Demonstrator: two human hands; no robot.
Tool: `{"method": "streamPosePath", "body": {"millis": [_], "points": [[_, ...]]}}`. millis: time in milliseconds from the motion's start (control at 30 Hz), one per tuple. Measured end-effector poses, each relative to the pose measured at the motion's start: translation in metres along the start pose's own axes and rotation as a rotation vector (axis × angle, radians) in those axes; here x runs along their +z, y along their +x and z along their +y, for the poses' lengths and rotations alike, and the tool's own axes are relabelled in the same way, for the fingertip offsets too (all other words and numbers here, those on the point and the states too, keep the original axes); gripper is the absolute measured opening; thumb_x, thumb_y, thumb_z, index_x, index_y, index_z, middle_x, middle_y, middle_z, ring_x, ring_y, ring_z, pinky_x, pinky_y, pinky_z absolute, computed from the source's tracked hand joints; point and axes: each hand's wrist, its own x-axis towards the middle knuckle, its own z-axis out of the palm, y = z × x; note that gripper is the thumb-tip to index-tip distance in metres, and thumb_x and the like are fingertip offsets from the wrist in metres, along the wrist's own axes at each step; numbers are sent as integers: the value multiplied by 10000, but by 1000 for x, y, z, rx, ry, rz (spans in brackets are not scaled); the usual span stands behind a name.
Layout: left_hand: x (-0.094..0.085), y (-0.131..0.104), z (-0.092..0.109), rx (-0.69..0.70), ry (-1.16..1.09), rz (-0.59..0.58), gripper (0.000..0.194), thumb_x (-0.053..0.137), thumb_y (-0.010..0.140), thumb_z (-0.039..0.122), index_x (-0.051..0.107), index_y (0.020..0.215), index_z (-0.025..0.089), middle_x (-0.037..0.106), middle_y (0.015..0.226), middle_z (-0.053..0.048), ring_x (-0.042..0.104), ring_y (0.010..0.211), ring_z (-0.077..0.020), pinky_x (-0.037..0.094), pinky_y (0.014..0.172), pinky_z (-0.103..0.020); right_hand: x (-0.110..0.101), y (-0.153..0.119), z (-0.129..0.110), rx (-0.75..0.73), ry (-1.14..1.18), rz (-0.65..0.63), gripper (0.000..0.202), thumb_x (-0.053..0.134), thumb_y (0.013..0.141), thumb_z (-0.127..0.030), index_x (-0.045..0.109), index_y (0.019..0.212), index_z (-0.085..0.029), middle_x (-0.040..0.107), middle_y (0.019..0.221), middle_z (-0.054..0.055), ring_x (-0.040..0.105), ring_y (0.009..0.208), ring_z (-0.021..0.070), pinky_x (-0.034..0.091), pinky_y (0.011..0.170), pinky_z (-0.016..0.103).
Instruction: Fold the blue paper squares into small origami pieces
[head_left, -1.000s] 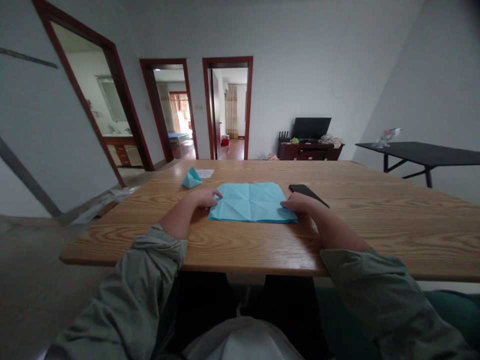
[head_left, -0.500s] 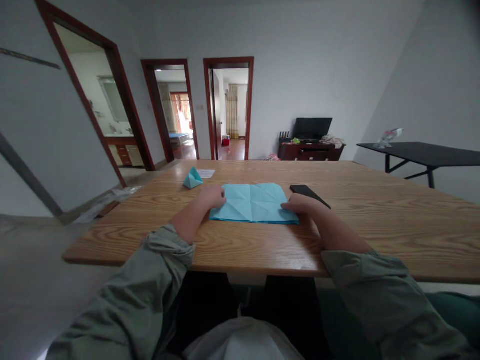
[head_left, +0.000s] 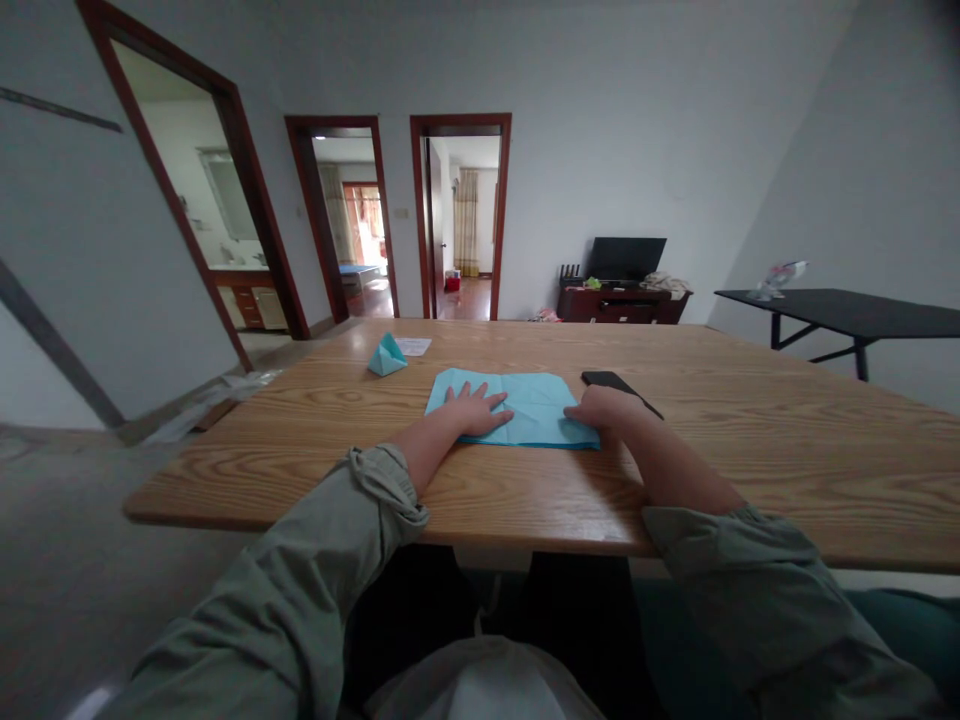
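Note:
A light-blue sheet of paper (head_left: 544, 405), creased and folded over, lies on the wooden table in front of me. My left hand (head_left: 478, 410) rests flat on its left part with the fingers spread. At the right edge, my right hand (head_left: 598, 407) is closed on the paper, thumb and fingers pinching it near the side. Part of the paper is hidden under my left hand. Beyond my left hand stands a small folded blue paper shape (head_left: 387, 356), like a pyramid.
A black phone-like slab (head_left: 622, 390) lies just beyond my right hand. Near the paper pyramid is a white printed slip (head_left: 414, 347). The wooden table (head_left: 750, 430) reaches far to the right. A black table (head_left: 862, 312) stands behind, at the right.
My left hand has let go of the paper's left edge, moved right and spread flat on the sheet. My right hand has stayed at the right edge.

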Motion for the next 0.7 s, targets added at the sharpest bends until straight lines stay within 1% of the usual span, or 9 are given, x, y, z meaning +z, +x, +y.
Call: {"method": "streamPosePath", "body": {"millis": [67, 133, 233, 300, 367, 400, 467, 533, 700], "points": [[1, 1, 3, -24, 3, 5, 730, 222, 778, 778, 229, 1429, 450, 130, 1553, -7, 74, 1390, -421, 19, 1016, -708, -7, -7, -8, 60, -35, 74, 587, 543, 755, -581, 664, 1079, -108, 641, 1082, 220, 608, 987, 337, 449, 812, 433], [3, 3, 6, -43, 12, 13, 713, 228, 784, 766, 229, 1427, 457, 134, 1553, -5, 76, 1387, -428, 19, 1005, -721, -12, -13, -25, 42, -39, 202, 533, 445, 835, -537, 657, 1074, -111, 633, 1082, 230, 599, 1002, 336, 434, 833, 440], [7, 5, 6, -41, 31, 24, 668, 247, 810, 723, 221, 1426, 464, 133, 1552, -5, 85, 1384, -433, 22, 993, -734, -7, -16, -62, -169, 17, 299, 468, 335, 905, -430, 630, 1113, -130, 628, 1113, 201, 582, 1041, 304, 415, 881, 409], [8, 6, 4, -31, 44, 29, 635, 243, 846, 662, 215, 1438, 434, 124, 1554, -14, 90, 1386, -426, 34, 997, -730, 6, -11, -87, -321, 75, 268, 441, 303, 922, -358, 598, 1172, -147, 602, 1196, 168, 545, 1116, 264, 384, 941, 363], [8, 7, 1, -19, 61, 27, 593, 220, 889, 565, 228, 1451, 374, 120, 1554, -28, 108, 1391, -398, 69, 1018, -707, 21, -4, -104, -447, 134, 169, 458, 285, 932, -336, 510, 1290, -158, 530, 1319, 139, 489, 1202, 239, 350, 996, 351], [8, 7, -2, -14, 71, 26, 576, 204, 906, 516, 238, 1454, 341, 125, 1553, -34, 124, 1394, -378, 91, 1033, -686, 29, -1, -109, -487, 147, 100, 475, 254, 942, -332, 459, 1338, -169, 474, 1382, 126, 447, 1248, 242, 331, 1018, 381], [7, 9, -6, -6, 86, 34, 563, 172, 922, 456, 247, 1456, 294, 143, 1550, -42, 156, 1398, -332, 131, 1062, -634, 40, 4, -110, -507, 162, 16, 506, 173, 960, -362, 377, 1399, -213, 351, 1476, 95, 329, 1337, 272, 271, 1049, 483], [8, 12, -11, -9, 92, 54, 582, 150, 925, 471, 237, 1461, 264, 157, 1547, -49, 168, 1399, -305, 152, 1081, -590, 46, 7, -105, -513, 139, -28, 535, 146, 959, -412, 320, 1431, -228, 260, 1518, 86, 228, 1382, 296, 204, 1061, 550], [12, 22, -26, -82, 76, 99, 717, 151, 878, 631, 228, 1467, 231, 140, 1548, -70, 141, 1405, -312, 135, 1100, -554, 47, 12, -90, -391, 90, -80, 668, 169, 913, -578, 205, 1477, -221, 135, 1553, 91, 121, 1404, 322, 101, 1077, 573]]}}
